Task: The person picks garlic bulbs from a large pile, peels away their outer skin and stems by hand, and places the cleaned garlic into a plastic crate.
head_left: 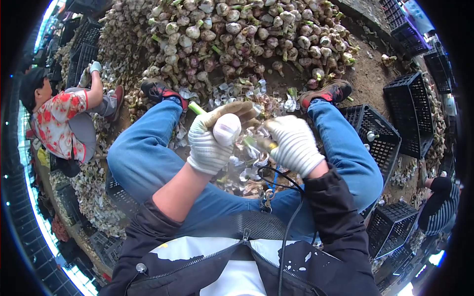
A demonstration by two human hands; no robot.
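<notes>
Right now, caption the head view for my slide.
Gloved left hand cradling a garlic bulb, gloved right hand beside it, before a large garlic heap.

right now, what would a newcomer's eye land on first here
Probably the clean white garlic bulb in the gloved left hand, near the middle of the view between the knees. Next, the great heap of dirt-streaked garlic spread beyond the shoes. After that, perhaps the person in the red-flowered shirt sitting off to the left.
</notes>
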